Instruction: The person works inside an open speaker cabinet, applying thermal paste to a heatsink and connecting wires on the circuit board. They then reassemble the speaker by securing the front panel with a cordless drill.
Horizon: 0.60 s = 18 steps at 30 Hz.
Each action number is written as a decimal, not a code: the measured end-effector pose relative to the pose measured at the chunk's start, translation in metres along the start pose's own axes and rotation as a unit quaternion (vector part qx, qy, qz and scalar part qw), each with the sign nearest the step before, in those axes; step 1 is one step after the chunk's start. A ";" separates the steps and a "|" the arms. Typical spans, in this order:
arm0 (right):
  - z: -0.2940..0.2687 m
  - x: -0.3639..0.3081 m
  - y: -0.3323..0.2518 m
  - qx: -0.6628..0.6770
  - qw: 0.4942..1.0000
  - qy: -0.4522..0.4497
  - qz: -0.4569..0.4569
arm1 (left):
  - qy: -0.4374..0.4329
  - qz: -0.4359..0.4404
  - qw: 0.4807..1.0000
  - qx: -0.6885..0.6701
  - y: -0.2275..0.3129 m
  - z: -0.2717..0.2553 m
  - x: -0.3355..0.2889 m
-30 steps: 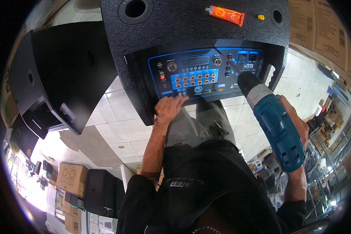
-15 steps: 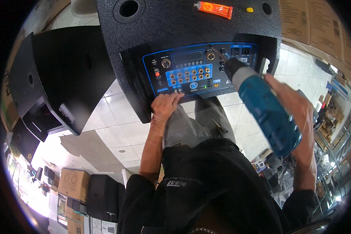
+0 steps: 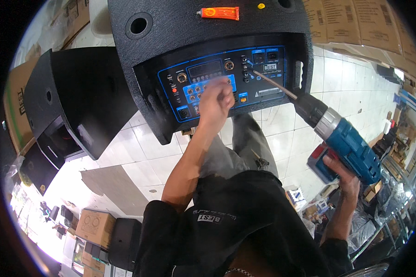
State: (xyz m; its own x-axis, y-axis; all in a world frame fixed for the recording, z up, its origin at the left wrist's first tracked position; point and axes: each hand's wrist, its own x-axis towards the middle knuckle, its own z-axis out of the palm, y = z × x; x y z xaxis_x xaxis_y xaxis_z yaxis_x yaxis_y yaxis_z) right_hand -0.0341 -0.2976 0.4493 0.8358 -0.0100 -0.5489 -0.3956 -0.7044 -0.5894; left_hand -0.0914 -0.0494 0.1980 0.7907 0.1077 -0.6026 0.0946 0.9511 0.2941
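A black speaker cabinet stands in front of me, its blue-edged control panel carrying knobs, sockets and a display. Over the panel's lower middle is my left hand, fingers curled together and partly blurred; what they hold, if anything, is hidden. My right hand grips a blue cordless drill with a red battery, off to the right of the cabinet. Its long bit points left, the tip over the small sockets; I cannot tell whether it touches them.
On the cabinet top lie an orange tube and a yellow cap-like piece. A second black cabinet stands at left. Cardboard boxes line the far right; clutter and plastic wrap lie at lower right.
My left hand has left the panel's lower edge and moved up over its face. The drill has swung back to the right and lower, away from the panel's top edge.
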 end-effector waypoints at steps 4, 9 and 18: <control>-0.010 -0.007 0.035 0.057 0.998 0.009 0.027 | -0.043 -0.015 0.999 -0.029 -0.010 0.036 0.032; -0.017 0.002 0.070 0.091 0.995 0.007 0.026 | -0.051 -0.047 0.995 -0.069 -0.031 0.072 0.048; -0.035 0.019 0.088 0.103 0.994 0.013 0.038 | -0.071 -0.065 0.984 -0.149 -0.063 0.096 0.060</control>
State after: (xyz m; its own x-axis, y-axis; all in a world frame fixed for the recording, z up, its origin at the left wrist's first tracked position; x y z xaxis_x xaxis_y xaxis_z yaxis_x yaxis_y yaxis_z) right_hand -0.0391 -0.3846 0.4081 0.8087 -0.0777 -0.5831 -0.5256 -0.5405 -0.6569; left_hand 0.0082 -0.1306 0.2147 0.8619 -0.0414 -0.5053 0.0357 0.9991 -0.0210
